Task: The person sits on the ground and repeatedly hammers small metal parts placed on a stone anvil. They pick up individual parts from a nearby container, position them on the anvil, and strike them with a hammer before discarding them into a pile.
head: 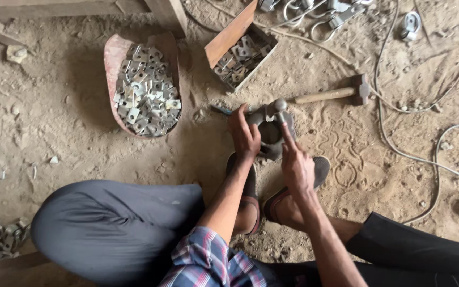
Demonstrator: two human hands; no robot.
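1. Your plaid sleeve sits closest to the lens, with your grey-trousered knee beside it on the left.
2. Your left hand curls over the left side of a heavy grey metal ring-shaped fixture, fingers closed around its rim.
3. Your right hand rests against the right side of that fixture, index finger stretched up along it toward the rounded knob on top; whether it truly grips, you cannot tell from here.
4. That fixture stands on the sandy floor just ahead of your sandalled feet, roughly mid-frame.
5. A wooden-handled hammer lies on the sand just beyond and to the right, apart from both hands.
6. A reddish scoop-shaped pan full of small stamped metal plates lies well to the left.
7. A wooden box holding more such plates lies tilted behind the fixture.
8. Loose cables trail across the ground on the right.
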